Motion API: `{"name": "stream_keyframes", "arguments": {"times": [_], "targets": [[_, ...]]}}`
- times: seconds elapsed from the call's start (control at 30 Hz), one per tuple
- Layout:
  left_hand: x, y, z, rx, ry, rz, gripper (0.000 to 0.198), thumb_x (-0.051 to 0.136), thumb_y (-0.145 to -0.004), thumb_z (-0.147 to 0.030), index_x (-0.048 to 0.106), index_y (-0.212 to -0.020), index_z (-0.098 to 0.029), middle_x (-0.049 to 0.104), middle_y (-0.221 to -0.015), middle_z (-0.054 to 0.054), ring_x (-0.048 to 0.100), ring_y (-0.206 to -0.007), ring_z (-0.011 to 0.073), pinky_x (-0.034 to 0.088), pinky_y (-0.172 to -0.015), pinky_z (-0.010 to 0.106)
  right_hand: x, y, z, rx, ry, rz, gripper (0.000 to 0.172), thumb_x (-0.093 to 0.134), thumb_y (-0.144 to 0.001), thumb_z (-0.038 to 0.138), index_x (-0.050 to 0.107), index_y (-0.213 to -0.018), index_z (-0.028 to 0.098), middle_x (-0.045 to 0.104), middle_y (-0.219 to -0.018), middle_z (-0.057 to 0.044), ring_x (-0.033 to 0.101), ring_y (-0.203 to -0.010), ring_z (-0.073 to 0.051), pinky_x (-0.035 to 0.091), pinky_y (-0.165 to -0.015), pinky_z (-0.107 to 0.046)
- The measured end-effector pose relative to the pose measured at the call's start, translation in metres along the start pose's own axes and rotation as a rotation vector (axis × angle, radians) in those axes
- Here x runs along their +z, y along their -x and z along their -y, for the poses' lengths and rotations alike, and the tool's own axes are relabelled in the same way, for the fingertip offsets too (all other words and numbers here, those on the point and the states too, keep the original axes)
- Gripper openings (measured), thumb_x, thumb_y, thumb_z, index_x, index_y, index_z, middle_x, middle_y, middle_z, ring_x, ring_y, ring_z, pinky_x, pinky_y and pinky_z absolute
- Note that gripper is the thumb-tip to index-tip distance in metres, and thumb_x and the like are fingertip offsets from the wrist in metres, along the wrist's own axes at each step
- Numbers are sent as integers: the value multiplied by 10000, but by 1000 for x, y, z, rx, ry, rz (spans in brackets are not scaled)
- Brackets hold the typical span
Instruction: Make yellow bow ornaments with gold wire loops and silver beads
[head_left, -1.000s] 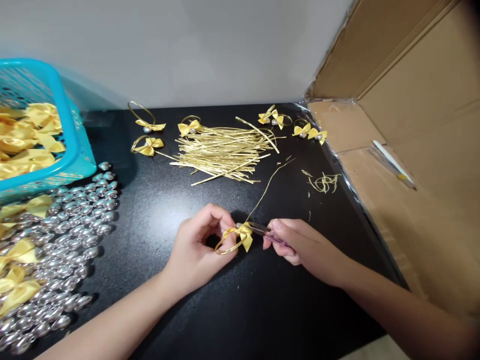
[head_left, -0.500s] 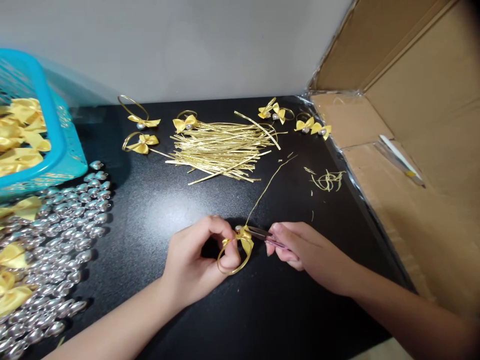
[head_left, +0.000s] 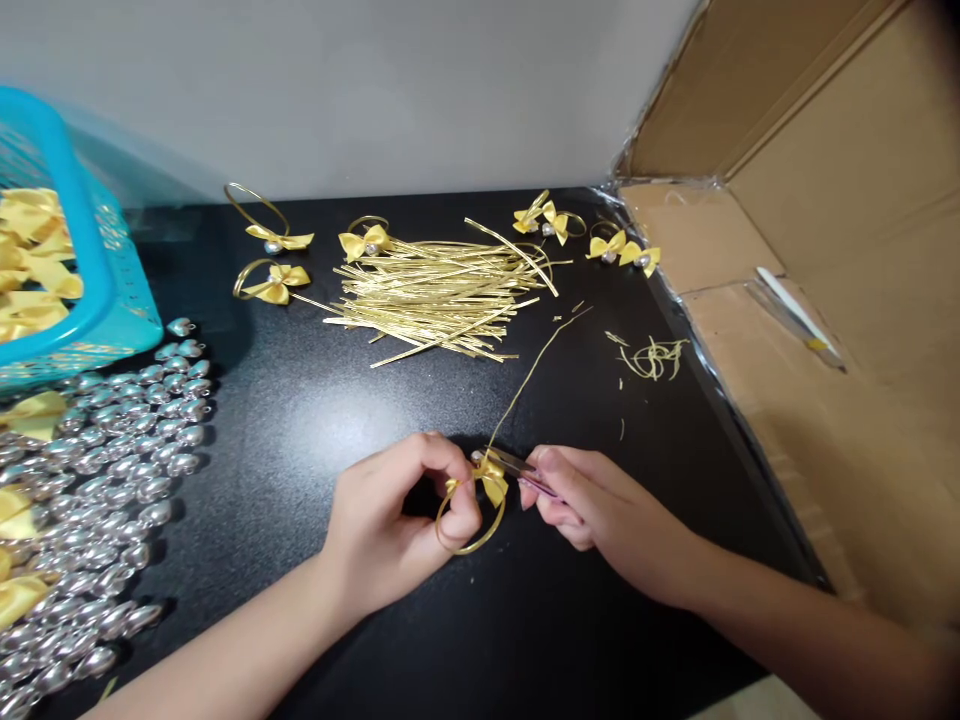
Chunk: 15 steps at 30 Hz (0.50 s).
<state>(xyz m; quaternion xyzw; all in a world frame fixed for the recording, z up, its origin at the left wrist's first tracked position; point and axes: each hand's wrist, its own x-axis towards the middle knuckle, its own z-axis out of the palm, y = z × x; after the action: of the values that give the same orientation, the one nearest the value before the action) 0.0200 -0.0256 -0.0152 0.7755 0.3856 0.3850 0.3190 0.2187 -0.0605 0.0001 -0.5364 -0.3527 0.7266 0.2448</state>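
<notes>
My left hand (head_left: 409, 510) pinches a yellow ribbon bow (head_left: 493, 484) that has a gold wire ring (head_left: 480, 545) looped below it. A small silver bead (head_left: 476, 456) shows at the top of the bow. From the bow a thin gold thread (head_left: 531, 377) runs up and away across the black table. My right hand (head_left: 577, 490) is closed around small pink-handled scissors (head_left: 541, 484). Their blades reach to the bow, at the base of the thread. Whether the blades touch the thread is too small to tell.
Gold strips (head_left: 435, 300) lie piled on the black table (head_left: 315, 600). Several finished-looking bow rings (head_left: 277, 285) stand behind. At left are a blue basket (head_left: 112, 320) of bows and many silver beads (head_left: 142, 470). Thread scraps (head_left: 656, 358) and cardboard (head_left: 780, 420) lie right.
My right hand has moved slightly left, bringing the scissor blades over the base of the thread. My left hand keeps its hold on the bow. The view has shifted slightly.
</notes>
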Motion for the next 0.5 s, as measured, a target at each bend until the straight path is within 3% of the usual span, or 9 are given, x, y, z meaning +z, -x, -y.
{"name": "stream_keyframes", "arguments": {"times": [0.5], "targets": [[2, -2, 0, 4, -12, 10, 167, 633, -747, -95, 527, -767, -222, 610, -609, -56, 547, -473, 78, 436, -482, 181, 3, -2, 0, -26, 83, -80, 465, 420, -936, 556, 567, -741, 160, 292, -574, 62, 220, -498, -70, 217, -463, -209]]}}
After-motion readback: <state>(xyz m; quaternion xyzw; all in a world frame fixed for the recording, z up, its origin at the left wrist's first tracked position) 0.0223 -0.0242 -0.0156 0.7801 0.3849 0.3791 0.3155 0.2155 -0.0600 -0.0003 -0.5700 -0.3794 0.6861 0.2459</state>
